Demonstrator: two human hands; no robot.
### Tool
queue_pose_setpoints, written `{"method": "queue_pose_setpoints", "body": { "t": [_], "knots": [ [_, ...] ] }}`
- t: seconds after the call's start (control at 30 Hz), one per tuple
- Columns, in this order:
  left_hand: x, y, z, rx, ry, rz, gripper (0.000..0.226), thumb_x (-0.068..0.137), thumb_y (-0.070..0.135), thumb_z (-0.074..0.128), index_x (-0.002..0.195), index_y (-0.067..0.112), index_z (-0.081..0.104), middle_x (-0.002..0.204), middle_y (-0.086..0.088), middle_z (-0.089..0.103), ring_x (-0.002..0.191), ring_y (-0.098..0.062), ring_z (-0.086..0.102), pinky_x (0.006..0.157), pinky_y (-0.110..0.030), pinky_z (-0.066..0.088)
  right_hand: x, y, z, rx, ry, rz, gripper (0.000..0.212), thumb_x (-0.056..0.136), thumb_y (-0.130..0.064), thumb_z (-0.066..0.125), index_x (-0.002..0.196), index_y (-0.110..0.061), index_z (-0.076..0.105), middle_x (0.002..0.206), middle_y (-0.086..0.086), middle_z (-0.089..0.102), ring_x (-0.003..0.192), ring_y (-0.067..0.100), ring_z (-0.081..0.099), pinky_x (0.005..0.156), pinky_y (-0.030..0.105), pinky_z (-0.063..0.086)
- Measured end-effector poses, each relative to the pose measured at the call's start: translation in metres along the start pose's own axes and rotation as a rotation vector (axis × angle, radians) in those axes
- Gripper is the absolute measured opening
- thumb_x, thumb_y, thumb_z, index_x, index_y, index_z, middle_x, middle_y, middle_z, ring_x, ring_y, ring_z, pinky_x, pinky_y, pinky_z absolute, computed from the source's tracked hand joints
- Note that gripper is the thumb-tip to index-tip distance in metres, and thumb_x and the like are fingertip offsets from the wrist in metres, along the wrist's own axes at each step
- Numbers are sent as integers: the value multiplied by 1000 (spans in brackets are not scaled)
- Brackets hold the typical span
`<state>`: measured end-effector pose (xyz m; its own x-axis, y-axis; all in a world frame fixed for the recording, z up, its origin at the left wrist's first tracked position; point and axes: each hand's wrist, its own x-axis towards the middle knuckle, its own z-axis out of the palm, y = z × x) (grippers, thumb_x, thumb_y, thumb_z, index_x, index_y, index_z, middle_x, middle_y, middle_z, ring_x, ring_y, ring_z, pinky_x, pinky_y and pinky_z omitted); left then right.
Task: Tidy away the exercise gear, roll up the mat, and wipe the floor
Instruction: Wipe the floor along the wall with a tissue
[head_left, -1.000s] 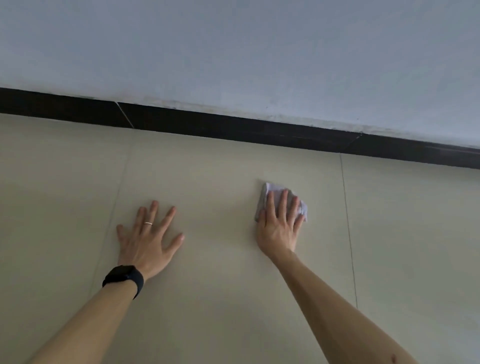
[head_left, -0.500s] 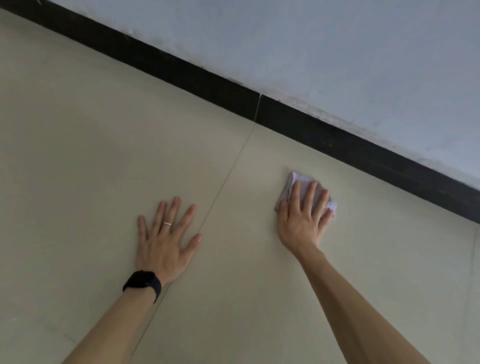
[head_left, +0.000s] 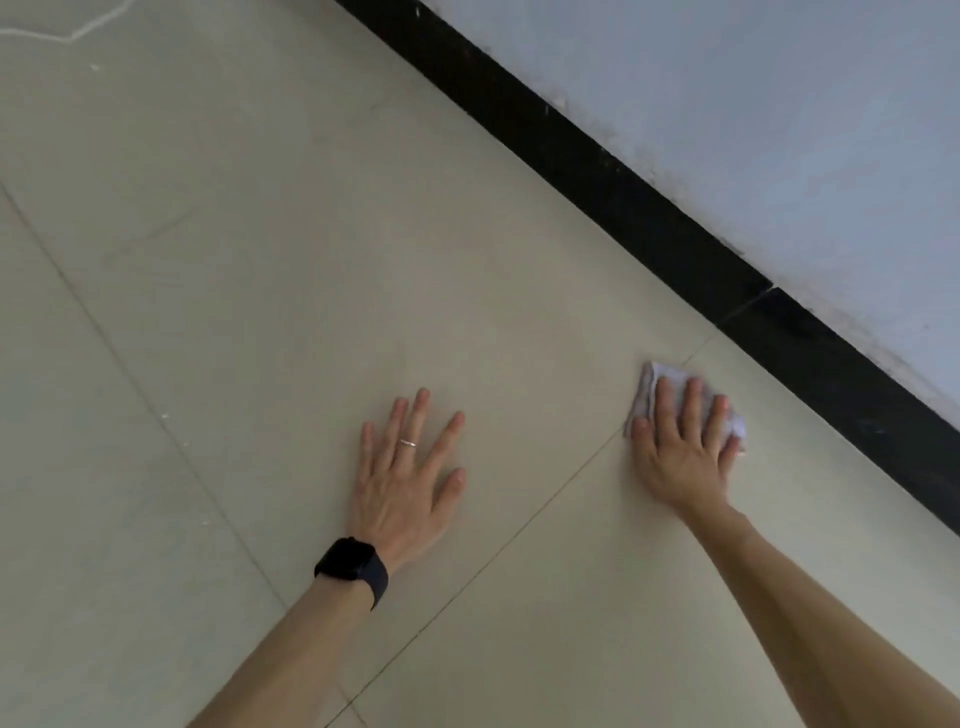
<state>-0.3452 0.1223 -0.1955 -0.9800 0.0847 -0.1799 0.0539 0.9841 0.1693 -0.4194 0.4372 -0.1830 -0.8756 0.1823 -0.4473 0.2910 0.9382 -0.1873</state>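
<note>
I see a floor (head_left: 311, 260) of large beige tiles, smooth with a dull satin sheen, split by thin grout lines. Along its edge runs a skirting (head_left: 649, 208) of glossy black tile, dusty and flecked white. Above the skirting the wall (head_left: 779, 104) looks like matt pale paint, scuffed. The cloth (head_left: 670, 379) near the skirting is soft, crumpled white fabric. The watch (head_left: 353, 566) looks matt black.
</note>
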Motion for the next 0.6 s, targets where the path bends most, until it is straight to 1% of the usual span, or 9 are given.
{"method": "queue_pose_setpoints", "body": {
  "t": [0.07, 0.13, 0.2, 0.3, 0.37, 0.43, 0.5, 0.57, 0.6],
  "knots": [
    [-17, -40, 0, 5, 2, -208, 70, 95, 64, 26, 156, 39, 2, 165, -7, -13, 151, -26, -13, 119, -58, -1, 6, -35, 3, 36, -42, 40, 64, 99, -61, 10, 153, -39, -15, 161, -4, -30, 144, 25, -34, 117, 61, -12],
    [-29, -61, 3, -23, -34, -263, 69, 94, 69, 18, 154, 44, -3, 164, -4, -15, 150, -25, -16, 119, -58, -2, -9, -72, 25, -30, -15, -98, 61, 102, -56, 13, 154, -39, -12, 163, -2, -26, 146, 26, -31, 117, 62, -10],
    [-32, -65, 4, -48, 2, -249, 62, 97, 62, 14, 154, 45, 1, 165, -1, -10, 151, -22, -10, 120, -57, -1, -46, -107, 56, -143, 64, -400, 59, 102, -52, 18, 157, -38, 1, 166, 0, -9, 151, 28, -17, 118, 63, -1],
    [-29, -66, 5, -124, 56, -273, 59, 99, 47, 18, 156, 34, 14, 165, 2, 6, 152, -18, 2, 120, -55, 7, -91, -131, 87, -310, -4, -896, 56, 102, -49, 27, 156, -36, 18, 166, 0, 13, 153, 30, 5, 117, 62, 16],
    [-29, -68, 6, -123, 73, -279, 60, 99, 42, 19, 157, 26, 18, 165, 3, 10, 152, -17, 6, 120, -55, 10, -76, -131, 80, -387, -48, -1119, 53, 103, -49, 28, 155, -37, 23, 164, -3, 19, 152, 27, 13, 118, 58, 19],
    [-28, -68, 7, -112, 70, -288, 60, 99, 43, 18, 157, 26, 18, 165, 4, 8, 152, -16, 4, 120, -52, 6, -40, -134, 64, -444, -36, -1112, 52, 103, -50, 24, 154, -40, 23, 164, -5, 20, 152, 25, 14, 118, 55, 22],
    [-27, -67, 6, -110, 64, -298, 61, 99, 46, 17, 157, 28, 14, 165, 6, 4, 152, -15, 0, 121, -49, 1, -1, -146, 41, -380, -9, -868, 55, 101, -55, 16, 155, -43, 10, 166, -8, 7, 153, 23, 2, 118, 55, 20],
    [-27, -66, 7, -101, 50, -297, 63, 99, 51, 17, 157, 30, 7, 165, 8, -1, 152, -14, -4, 121, -49, -2, 27, -154, 20, -275, -14, -574, 58, 99, -59, 9, 154, -47, -6, 165, -12, -14, 151, 20, -15, 122, 54, 4],
    [-27, -67, 7, -99, 44, -298, 65, 98, 55, 17, 157, 31, 4, 165, 8, -4, 152, -14, -5, 121, -49, -2, 34, -152, 12, -253, -39, -504, 59, 98, -60, 9, 153, -47, -10, 163, -13, -20, 150, 19, -21, 122, 51, -2]
  ]
}}
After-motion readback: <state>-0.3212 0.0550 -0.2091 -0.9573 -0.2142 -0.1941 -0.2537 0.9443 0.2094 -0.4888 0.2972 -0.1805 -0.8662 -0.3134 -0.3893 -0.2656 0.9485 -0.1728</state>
